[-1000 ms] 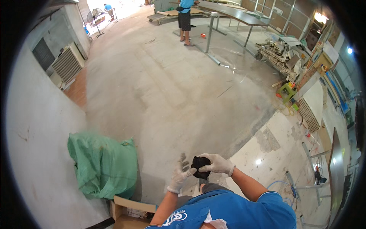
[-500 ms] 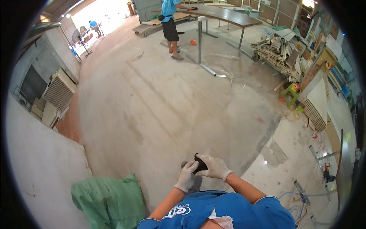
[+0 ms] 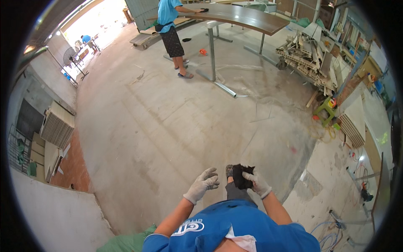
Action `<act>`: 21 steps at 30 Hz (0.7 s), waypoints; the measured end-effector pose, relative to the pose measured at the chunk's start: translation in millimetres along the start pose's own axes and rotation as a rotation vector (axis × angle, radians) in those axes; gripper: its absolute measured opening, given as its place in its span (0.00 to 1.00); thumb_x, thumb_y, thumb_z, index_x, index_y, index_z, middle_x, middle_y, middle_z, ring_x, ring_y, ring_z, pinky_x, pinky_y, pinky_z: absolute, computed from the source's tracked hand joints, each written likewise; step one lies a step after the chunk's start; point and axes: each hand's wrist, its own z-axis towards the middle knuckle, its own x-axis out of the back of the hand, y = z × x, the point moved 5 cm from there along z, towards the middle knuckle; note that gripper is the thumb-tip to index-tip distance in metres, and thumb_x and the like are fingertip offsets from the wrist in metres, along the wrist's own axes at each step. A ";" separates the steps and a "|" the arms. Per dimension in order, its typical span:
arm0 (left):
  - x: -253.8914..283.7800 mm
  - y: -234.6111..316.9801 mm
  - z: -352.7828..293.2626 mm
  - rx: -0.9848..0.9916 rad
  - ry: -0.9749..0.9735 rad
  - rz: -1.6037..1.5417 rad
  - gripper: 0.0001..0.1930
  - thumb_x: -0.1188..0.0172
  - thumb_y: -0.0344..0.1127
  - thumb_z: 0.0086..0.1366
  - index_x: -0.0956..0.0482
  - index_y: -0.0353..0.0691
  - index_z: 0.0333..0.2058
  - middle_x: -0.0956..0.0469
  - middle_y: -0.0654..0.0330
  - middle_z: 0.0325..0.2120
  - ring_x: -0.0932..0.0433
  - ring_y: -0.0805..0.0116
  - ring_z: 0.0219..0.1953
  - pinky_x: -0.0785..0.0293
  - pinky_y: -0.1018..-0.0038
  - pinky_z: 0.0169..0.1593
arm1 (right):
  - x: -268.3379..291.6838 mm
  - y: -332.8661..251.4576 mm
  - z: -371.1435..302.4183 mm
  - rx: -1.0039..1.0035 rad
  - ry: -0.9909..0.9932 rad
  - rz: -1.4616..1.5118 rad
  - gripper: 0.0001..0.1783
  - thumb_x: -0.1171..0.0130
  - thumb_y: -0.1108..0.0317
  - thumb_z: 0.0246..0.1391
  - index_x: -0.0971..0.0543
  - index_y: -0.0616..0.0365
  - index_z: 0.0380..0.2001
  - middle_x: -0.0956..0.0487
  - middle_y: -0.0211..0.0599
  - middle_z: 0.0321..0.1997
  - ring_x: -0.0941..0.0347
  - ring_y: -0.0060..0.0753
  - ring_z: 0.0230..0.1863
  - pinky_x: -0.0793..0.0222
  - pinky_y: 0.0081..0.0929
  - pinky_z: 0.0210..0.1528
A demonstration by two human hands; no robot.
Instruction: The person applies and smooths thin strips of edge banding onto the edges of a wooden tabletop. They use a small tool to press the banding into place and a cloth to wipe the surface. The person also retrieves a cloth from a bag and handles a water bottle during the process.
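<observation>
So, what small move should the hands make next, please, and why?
Perhaps bring the left hand to the left edge of the black cloth: only the right hand grips this bunched cloth, from its right side, while the left hand is open, empty and apart from it.

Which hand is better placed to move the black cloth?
Right, I'd judge: the right hand grips the black cloth, while the left hand is apart, with nothing visible in it.

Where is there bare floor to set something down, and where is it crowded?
Grey concrete floor lies largely bare between the white-gloved left hand and the long brown table on grey metal legs, with the low white wall at left. The right side is crowded: pale heap of scrap strips, green plastic stool.
</observation>
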 end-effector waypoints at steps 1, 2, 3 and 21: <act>-2.1 13.5 21.5 -0.012 -0.071 -0.041 0.39 0.36 0.46 0.71 0.44 0.38 0.73 0.33 0.48 0.63 0.22 0.61 0.54 0.21 0.64 0.58 | 1.1 -15.0 28.6 -0.016 -0.060 0.050 0.27 0.37 0.65 0.63 0.26 0.66 0.61 0.19 0.40 0.55 0.19 0.32 0.52 0.21 0.32 0.55; -2.7 32.4 46.1 -0.017 -0.126 -0.063 0.41 0.35 0.45 0.70 0.45 0.38 0.73 0.34 0.48 0.64 0.22 0.60 0.54 0.21 0.64 0.58 | 0.3 -32.0 64.5 -0.041 -0.090 0.080 0.27 0.37 0.64 0.63 0.26 0.67 0.61 0.19 0.40 0.55 0.19 0.32 0.52 0.20 0.32 0.55; -4.2 45.8 63.3 0.014 -0.158 -0.084 0.42 0.33 0.45 0.69 0.45 0.39 0.73 0.35 0.48 0.65 0.22 0.60 0.54 0.21 0.63 0.58 | -7.0 -42.7 89.6 -0.068 -0.138 0.134 0.27 0.37 0.63 0.63 0.26 0.67 0.61 0.19 0.41 0.55 0.19 0.32 0.52 0.20 0.32 0.56; 207.6 312.4 324.7 -0.112 -0.045 -0.136 0.19 0.39 0.41 0.73 0.25 0.33 0.54 0.18 0.59 0.43 0.19 0.66 0.47 0.22 0.71 0.50 | -144.5 -214.6 479.1 0.318 -0.121 -1.272 0.41 0.35 0.39 0.57 0.27 0.57 0.64 0.20 0.54 0.57 0.22 0.59 0.56 0.26 0.45 0.57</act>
